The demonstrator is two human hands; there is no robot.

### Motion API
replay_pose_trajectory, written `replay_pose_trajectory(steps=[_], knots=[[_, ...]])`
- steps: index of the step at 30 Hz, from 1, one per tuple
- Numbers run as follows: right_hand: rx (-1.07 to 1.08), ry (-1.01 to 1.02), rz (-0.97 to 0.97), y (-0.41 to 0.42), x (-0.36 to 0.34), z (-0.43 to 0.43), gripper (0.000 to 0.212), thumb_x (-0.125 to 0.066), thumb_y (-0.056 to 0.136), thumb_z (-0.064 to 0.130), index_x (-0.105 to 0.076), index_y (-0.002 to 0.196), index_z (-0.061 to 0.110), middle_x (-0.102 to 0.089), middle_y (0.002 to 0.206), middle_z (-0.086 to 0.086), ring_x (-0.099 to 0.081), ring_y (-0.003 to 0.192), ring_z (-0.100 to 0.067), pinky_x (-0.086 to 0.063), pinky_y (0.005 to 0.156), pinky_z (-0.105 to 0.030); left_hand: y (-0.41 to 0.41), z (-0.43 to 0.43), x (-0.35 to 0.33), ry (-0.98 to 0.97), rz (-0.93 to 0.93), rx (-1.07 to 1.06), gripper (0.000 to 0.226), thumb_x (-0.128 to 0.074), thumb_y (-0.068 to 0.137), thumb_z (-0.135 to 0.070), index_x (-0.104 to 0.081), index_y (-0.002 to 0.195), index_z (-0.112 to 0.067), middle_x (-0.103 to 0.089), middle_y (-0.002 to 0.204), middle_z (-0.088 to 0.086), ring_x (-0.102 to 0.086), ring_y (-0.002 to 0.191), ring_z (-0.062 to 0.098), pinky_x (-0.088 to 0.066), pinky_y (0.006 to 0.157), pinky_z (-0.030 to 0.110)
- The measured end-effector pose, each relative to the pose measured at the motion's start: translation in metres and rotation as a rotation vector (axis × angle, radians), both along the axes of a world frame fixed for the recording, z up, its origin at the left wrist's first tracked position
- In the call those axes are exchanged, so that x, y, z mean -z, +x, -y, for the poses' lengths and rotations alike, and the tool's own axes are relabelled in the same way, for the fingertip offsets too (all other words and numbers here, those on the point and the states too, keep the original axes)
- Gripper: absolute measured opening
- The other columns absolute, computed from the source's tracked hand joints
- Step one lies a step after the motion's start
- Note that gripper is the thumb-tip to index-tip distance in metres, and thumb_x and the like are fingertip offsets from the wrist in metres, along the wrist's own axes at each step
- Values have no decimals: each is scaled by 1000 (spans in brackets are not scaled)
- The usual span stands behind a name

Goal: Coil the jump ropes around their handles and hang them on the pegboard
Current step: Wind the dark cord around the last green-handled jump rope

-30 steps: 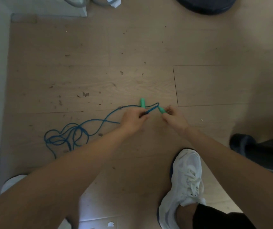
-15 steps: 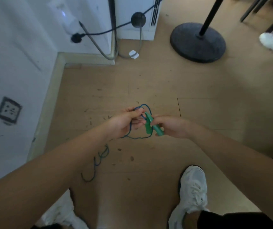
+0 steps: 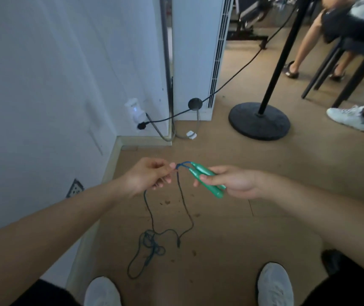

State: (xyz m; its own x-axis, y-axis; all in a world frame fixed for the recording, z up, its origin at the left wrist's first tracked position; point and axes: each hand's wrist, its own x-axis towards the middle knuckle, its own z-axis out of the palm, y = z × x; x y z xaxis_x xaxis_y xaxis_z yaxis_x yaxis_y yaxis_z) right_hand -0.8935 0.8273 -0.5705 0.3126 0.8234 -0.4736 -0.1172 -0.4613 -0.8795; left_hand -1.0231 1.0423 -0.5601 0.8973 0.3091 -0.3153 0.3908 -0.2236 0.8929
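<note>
- Wooden floor [image 3: 231, 239] beside a white wall [image 3: 44, 85].
- Right hand [image 3: 229, 181] grips both green handles [image 3: 205, 177], held side by side above the floor.
- Left hand [image 3: 150, 175] pinches the blue rope [image 3: 182, 195] just beside the handle tips — the rest hangs to a tangle on the floor.

wall [image 3: 44, 85] left, stand base [image 3: 259, 121] ahead-right

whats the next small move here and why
Probably swing the left hand over the two green plastic handles for a first wrap: the right hand grips them together, and the thin blue rope hangs uncoiled to the wooden floor.
</note>
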Motion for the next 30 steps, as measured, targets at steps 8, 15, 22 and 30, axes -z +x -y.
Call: replay_pose_trajectory(steps=[8,15,22,30], knots=[[-151,-24,-3,-23,-42,-8,26,-50,101,37,-56,117,16,-59,79,-4,-57,60,-17,-45,45,-23,-19,4,-13,250,261,141,25,-75,88,-25,-71,113,-24,-59,117,4,-57,99,12,-45,87,15],[-98,101,42,-18,-39,-18,24,-60,98,17,-61,122,16,-55,79,-1,-47,62,-11,-36,46,-22,-25,-20,-21,109,302,163,19,-61,97,-21,-72,88,-9,-73,84,2,-64,86,7,-46,86,17],[-85,78,58,-22,-42,-22,26,-59,98,13,-61,123,20,-63,90,-5,-61,73,-16,-49,52,-27,-23,-23,-21,35,360,35,21,-59,97,-22,-72,81,-19,-46,58,-5,-42,52,9,-45,61,26],[-85,36,-11,-27,-42,-25,33,-54,98,40,-64,121,19,-57,74,-1,-53,60,-13,-40,44,-21,-19,-14,-29,65,347,64,19,-56,99,-19,-71,91,-10,-48,50,-18,-37,51,4,-38,57,24]])
